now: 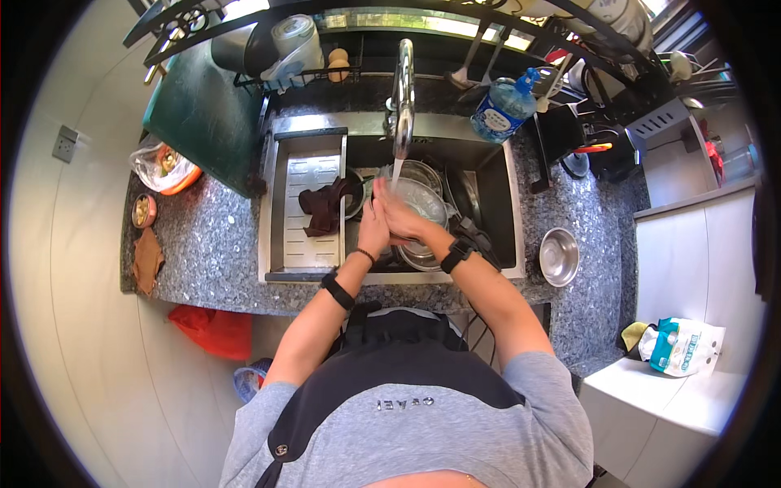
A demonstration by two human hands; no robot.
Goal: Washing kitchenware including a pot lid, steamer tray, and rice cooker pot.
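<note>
My left hand (373, 224) and my right hand (399, 215) press against each other, palm to palm, beside a thin stream of water from the chrome faucet (404, 97). Motion blurs the right fingers, and no object shows between the palms. Below them in the steel sink (497, 201) lie a clear bowl (424, 201), steel bowls (421, 259) and a dark pan (460, 189), partly hidden by my hands. A dark brown cloth (326, 207) hangs over the inner edge of the slotted drain tray (296, 244) at the left.
A blue pump bottle (503, 110) stands behind the sink's right corner. On the granite counter (207, 244) are a steel bowl (559, 256) at right and a small dish (144, 211) at left. A green cutting board (207, 116) leans at the back left. Overhead runs a black rack (341, 13).
</note>
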